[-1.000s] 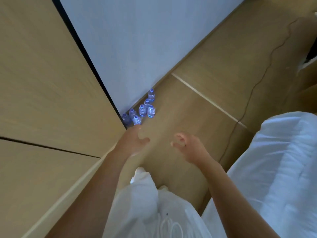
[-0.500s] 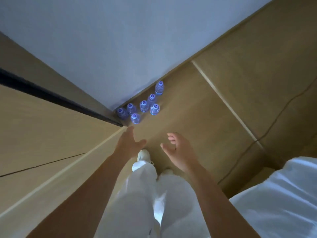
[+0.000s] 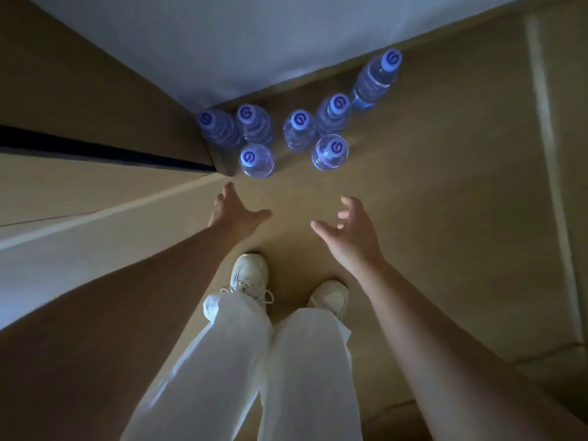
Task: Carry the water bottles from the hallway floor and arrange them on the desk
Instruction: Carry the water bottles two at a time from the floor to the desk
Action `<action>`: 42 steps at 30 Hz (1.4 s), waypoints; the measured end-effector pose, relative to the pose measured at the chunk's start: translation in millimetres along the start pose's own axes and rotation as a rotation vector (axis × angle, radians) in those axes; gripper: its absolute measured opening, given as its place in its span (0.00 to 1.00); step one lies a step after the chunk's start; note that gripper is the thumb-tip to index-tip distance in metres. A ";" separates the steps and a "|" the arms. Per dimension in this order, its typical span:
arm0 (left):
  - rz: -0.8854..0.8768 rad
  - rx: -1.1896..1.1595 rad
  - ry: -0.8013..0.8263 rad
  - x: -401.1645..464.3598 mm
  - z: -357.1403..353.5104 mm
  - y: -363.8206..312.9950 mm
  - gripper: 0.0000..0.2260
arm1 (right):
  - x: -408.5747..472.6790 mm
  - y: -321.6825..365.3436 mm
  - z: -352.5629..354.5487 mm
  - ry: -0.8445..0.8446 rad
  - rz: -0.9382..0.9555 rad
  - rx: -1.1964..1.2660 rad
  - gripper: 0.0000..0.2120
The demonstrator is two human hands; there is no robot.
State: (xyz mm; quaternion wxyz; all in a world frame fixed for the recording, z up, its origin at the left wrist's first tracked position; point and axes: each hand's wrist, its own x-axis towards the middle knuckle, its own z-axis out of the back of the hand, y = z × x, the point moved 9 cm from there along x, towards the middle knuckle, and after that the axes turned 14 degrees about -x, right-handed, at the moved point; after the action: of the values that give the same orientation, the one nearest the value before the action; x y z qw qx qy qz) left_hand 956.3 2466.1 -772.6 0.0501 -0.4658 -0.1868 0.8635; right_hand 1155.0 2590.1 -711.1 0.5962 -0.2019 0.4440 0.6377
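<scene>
Looks like the very first step: going in for the pickup. Seven bottles (image 3: 296,122) stand upright on the floor (image 3: 445,218) in the corner where the wall (image 3: 254,43) ends. Left hand (image 3: 235,214) and right hand (image 3: 350,230) are both spread wide, holding nothing, just short of the nearest bottles. Next they'd have to drop lower and wrap around the front two.

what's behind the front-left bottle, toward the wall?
Behind the front-left bottle stand two more bottles, tucked into the corner where the wall meets the floor. Their bases are partly hidden by it and each other.
</scene>
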 end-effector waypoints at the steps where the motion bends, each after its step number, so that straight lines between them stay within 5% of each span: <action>1: -0.014 -0.003 -0.029 18.8 -3.8 0.8 0.47 | 22.9 -4.3 -2.4 -0.009 -0.033 0.052 0.36; 9: -0.165 -0.299 -0.107 103.7 -26.5 -15.2 0.44 | 150.4 0.4 -15.6 -0.191 -0.025 0.156 0.40; 14: -0.191 -0.377 -0.276 97.7 -19.2 -12.6 0.31 | 175.5 4.5 -15.3 -0.287 0.010 0.096 0.39; 20: -0.280 -0.178 -0.084 76.7 -26.1 -30.6 0.31 | 165.9 10.5 8.2 -0.334 0.116 -0.179 0.27; 28: -0.207 -0.226 -0.044 -51.3 -11.3 -34.5 0.27 | 30.1 34.3 20.3 -0.192 0.417 -0.328 0.24; 36: -0.220 -0.275 -0.053 -248.0 73.1 -31.0 0.27 | -173.6 52.2 65.3 -0.065 0.480 -0.245 0.25; 42: -0.296 -0.500 -0.221 -385.3 167.0 -32.4 0.24 | -316.7 116.3 109.7 -0.116 0.727 -0.253 0.20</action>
State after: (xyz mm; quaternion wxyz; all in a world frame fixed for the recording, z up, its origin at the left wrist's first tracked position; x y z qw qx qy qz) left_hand 1032.2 2349.6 -375.0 0.0384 -0.3345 -0.4636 0.8195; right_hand 1141.4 2506.8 -366.5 0.3260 -0.0669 0.3698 0.8675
